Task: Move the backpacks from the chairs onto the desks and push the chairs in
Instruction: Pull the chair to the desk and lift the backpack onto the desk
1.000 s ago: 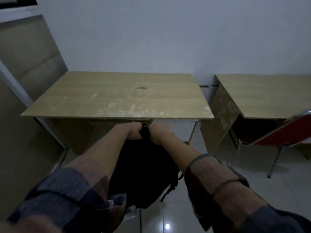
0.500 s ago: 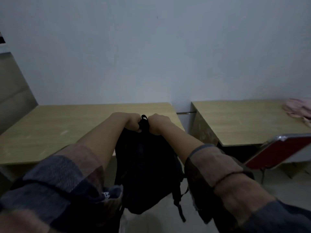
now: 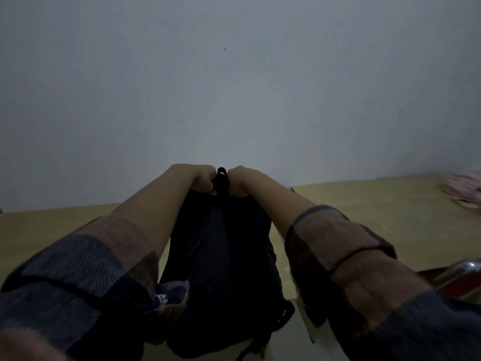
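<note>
A black backpack [image 3: 221,269] hangs in front of me, held up by its top loop. My left hand [image 3: 201,177] and my right hand [image 3: 240,179] both grip that loop, fists side by side. The bag's body is over the near edge of the left wooden desk [image 3: 46,230], its lower straps dangling below. A second wooden desk [image 3: 377,212] stands to the right. A pink backpack [image 3: 466,190] lies on that desk's far right corner. The red chair [image 3: 458,280] with a chrome frame shows at the right edge, its back against the right desk.
A plain grey-white wall [image 3: 234,87] fills the upper view directly behind both desks. A narrow gap separates the two desks, mostly hidden behind my right forearm.
Both hands have lifted the black backpack higher and forward, from below the desk edge to above the desktop. My view has tilted up toward the wall.
</note>
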